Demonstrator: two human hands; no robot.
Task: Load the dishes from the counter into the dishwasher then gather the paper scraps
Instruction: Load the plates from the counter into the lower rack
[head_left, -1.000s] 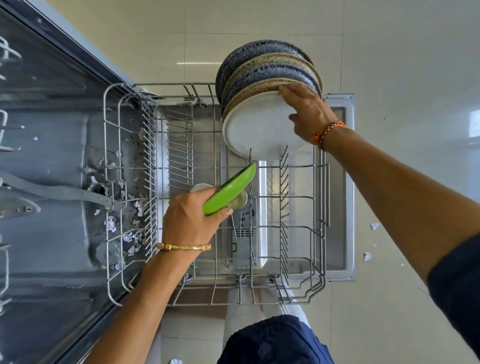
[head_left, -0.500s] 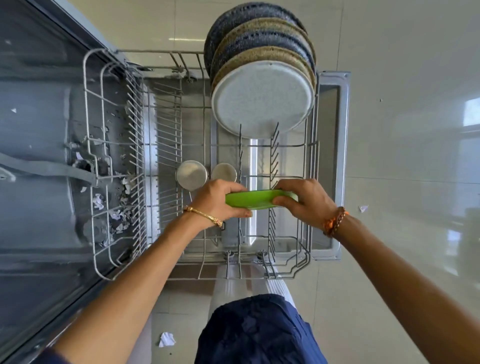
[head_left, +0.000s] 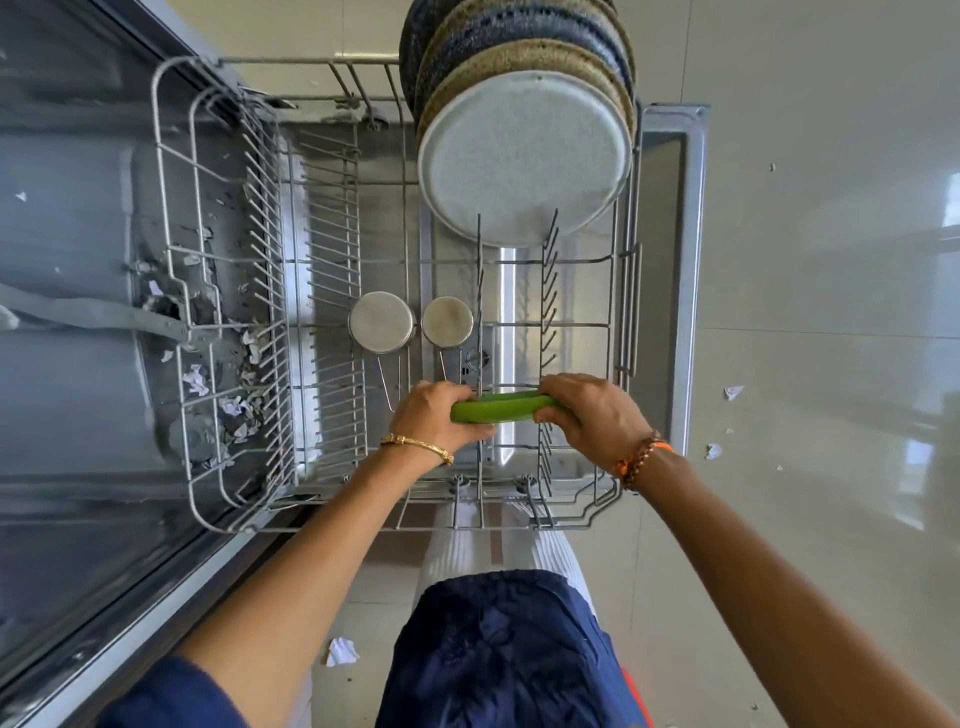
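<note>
I look straight down into the pulled-out wire dishwasher rack (head_left: 176, 291). Both hands hold a green plate (head_left: 501, 406) edge-up over the tines at the rack's near right side. My left hand (head_left: 436, 415) grips its left end and my right hand (head_left: 592, 415) grips its right end. Several speckled plates (head_left: 524, 156) stand upright in a row at the rack's far right. Two small steel cups (head_left: 382, 322) sit upside down in the middle. Paper scraps (head_left: 234, 410) lie under the rack's left side, inside the dishwasher.
The open dishwasher tub (head_left: 67, 364) fills the left. More paper scraps lie on the tiled floor: one (head_left: 341, 651) by my legs, others (head_left: 732, 392) to the right of the rack. The rack's left rows of tines hold nothing.
My right hand left the stacked plates and took the green plate's right end. The plate turned from tilted to level and came down toward the near tines.
</note>
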